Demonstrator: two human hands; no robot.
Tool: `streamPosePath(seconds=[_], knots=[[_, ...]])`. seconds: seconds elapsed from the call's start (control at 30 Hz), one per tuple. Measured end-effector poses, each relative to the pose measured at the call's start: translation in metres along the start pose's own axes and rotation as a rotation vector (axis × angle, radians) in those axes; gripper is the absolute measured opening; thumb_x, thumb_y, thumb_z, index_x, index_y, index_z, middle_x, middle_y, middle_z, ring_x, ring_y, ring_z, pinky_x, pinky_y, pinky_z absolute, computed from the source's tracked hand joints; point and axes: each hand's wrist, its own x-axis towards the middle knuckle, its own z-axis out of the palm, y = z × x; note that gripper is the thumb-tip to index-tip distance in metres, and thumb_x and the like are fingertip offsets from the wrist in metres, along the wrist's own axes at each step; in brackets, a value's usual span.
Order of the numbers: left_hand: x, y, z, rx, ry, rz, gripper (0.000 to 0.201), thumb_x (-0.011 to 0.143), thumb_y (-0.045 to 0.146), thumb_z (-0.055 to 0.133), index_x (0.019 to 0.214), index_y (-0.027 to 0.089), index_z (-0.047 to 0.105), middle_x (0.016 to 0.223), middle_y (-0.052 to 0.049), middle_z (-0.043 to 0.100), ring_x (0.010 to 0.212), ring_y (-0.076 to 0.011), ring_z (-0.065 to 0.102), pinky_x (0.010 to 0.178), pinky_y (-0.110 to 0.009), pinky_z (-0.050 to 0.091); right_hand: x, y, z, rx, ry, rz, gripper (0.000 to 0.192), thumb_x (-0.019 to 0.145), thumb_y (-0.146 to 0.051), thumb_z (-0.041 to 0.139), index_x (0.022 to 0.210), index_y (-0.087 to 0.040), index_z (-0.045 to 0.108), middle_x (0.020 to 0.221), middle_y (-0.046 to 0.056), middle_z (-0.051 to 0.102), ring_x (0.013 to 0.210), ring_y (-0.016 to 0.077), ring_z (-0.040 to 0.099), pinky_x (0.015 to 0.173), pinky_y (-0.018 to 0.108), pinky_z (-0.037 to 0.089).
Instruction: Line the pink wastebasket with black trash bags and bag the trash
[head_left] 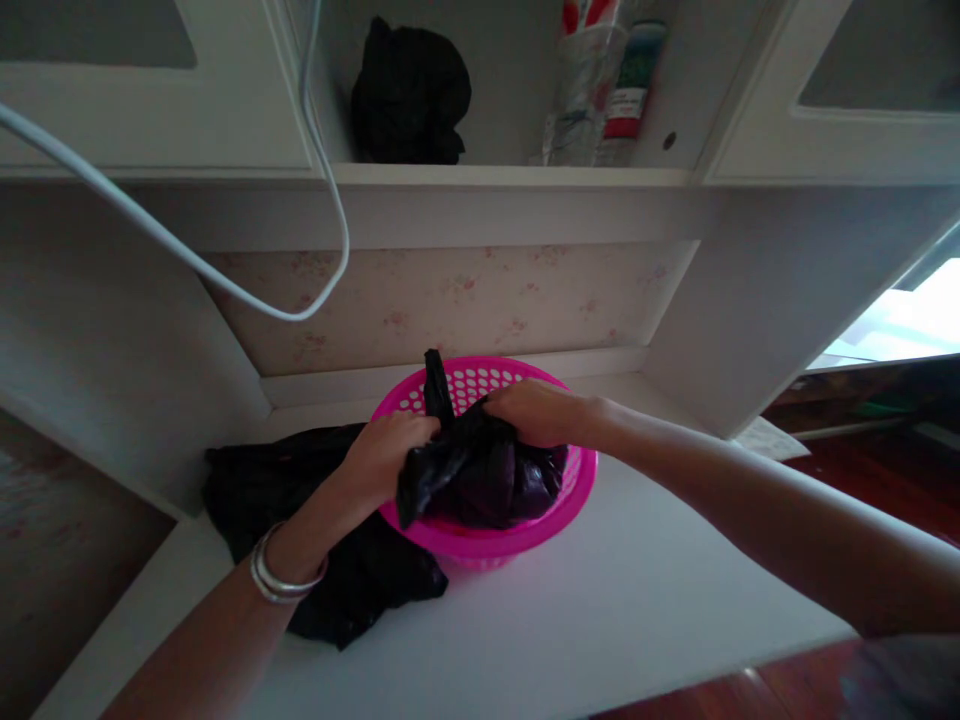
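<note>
A black plastic bag (495, 485) lies bunched up inside a bright pink basket (480, 543) with round holes in its wall. My left hand (390, 450), with silver bangles at the wrist, is closed on the bag's left side, where one strip of plastic sticks up. At the bag's upper right, my right hand (536, 412) grips the plastic, its fingertips partly hidden in the folds. Beneath my left forearm, a second black plastic bag (375, 570) lies on the white surface, touching the basket's left side.
Above is an open cabinet shelf (517, 176) with a dark bundle (411, 92), clear plastic containers (581, 95) and a green-and-red can (634, 80). A white cable (247, 297) hangs at the upper left. The white surface (637, 590) ends at a front edge.
</note>
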Motion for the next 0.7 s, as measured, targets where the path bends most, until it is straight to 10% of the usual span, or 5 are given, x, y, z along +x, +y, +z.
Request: streamPosePath(seconds=[0.27,0.37,0.47,0.7], knots=[[0.006,0.002,0.001,0.163,-0.102,-0.084,0.006,0.081,0.019,0.064,0.082,0.023,0.069,0.085,-0.012,0.077,0.087,-0.0365,0.075,0.076,-0.045,0.056,-0.005,0.010,-0.035,0.181,-0.187,-0.127,0.032,0.078,-0.010,0.073,0.108,-0.020,0.079,0.099,0.002,0.083,0.087,0.0202,0.075,0.071,0.026,0.053],[0.008,-0.001,-0.001,0.150,-0.110,-0.070,0.008,0.080,0.020,0.063,0.085,0.023,0.069,0.093,-0.013,0.078,0.094,-0.0377,0.075,0.078,-0.046,0.056,-0.007,0.006,-0.048,0.276,0.029,-0.089,0.033,0.091,-0.009,0.059,0.118,-0.018,0.075,0.111,0.004,0.081,0.098,0.0179,0.074,0.082,0.025,0.053],[0.006,0.001,-0.006,0.113,-0.111,-0.062,0.015,0.076,0.020,0.064,0.089,0.022,0.070,0.098,-0.012,0.078,0.096,-0.0367,0.074,0.080,-0.045,0.056,0.002,-0.005,-0.040,0.321,0.208,-0.058,0.029,0.100,-0.015,0.051,0.116,-0.016,0.075,0.111,0.007,0.080,0.099,0.0196,0.073,0.085,0.029,0.051],[0.000,-0.007,-0.011,-0.065,-0.108,-0.025,0.029,0.090,0.033,0.065,0.117,0.023,0.071,0.114,-0.008,0.080,0.104,-0.0277,0.075,0.085,-0.037,0.058,0.013,-0.013,-0.001,0.305,0.123,-0.088,0.028,0.090,-0.025,0.077,0.117,-0.017,0.077,0.107,0.008,0.081,0.096,0.0232,0.073,0.082,0.031,0.050]])
